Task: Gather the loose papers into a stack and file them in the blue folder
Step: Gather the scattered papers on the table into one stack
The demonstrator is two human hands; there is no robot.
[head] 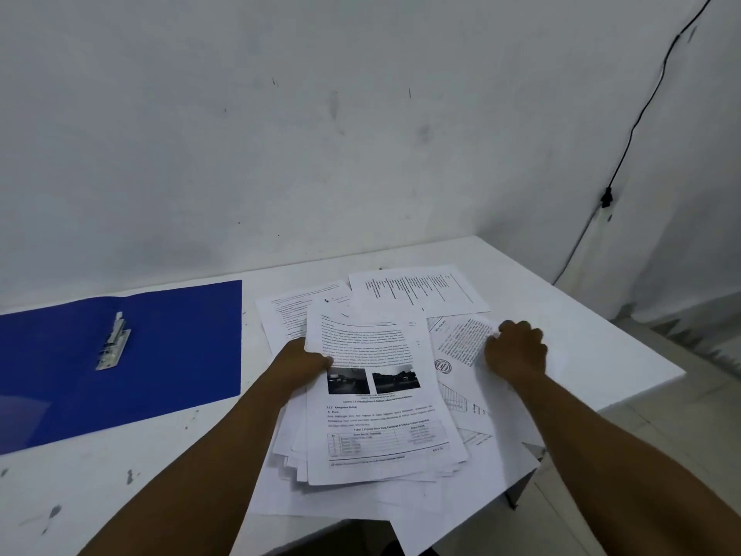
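A messy pile of printed papers (381,399) lies on the white counter (120,475), right of centre, some sheets hanging over the near edge. The left hand (306,363) holds the left edge of the top sheets, thumb on the printed page, fingers tucked beneath. The right hand (517,353) rests on the sheets at the right side of the pile with its fingers curled down onto a page; I cannot tell whether its grip pinches the paper. The blue folder (160,355) lies open flat on the left, well apart, its metal clip (113,343) showing.
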